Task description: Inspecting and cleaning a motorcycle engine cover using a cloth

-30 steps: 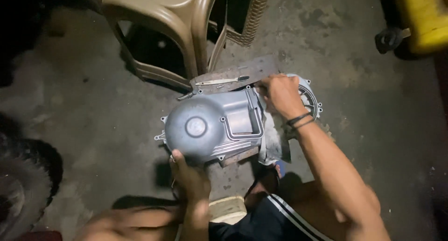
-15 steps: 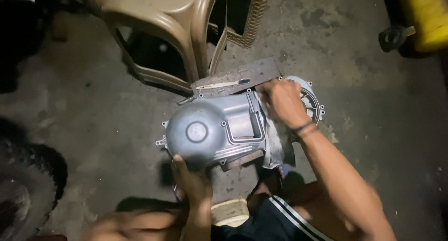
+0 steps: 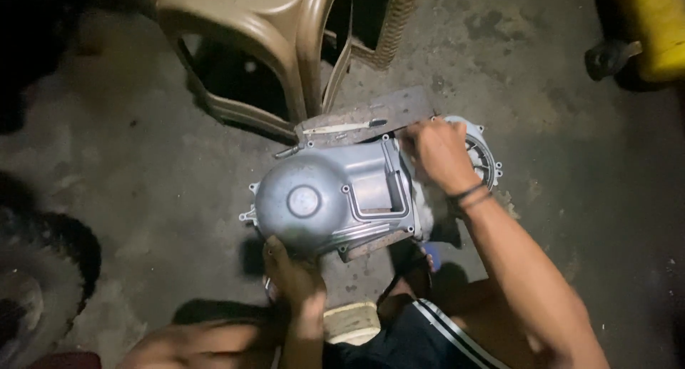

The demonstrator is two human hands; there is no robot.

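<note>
So you've got that big grey cast-metal engine side cover, the one with the round domed end, lying on the dirty concrete floor right in front of you. Your left hand is clamped on the near edge of the domed end, fingers curled under the rim, thumb side up. Your right hand is over at the far end of the cover, closed into a loose fist on top of it, black bands on the wrist. Can't tell if there's a tool or rag in that fist, the fingers hide it.

Just past your right hand, a rusty flat metal plate pokes out from under the cover's far edge. Beyond that stands a tan plastic stool. Way out past your left hand there's a black rubber tyre, and well off beyond your right hand, a yellow container.
</note>
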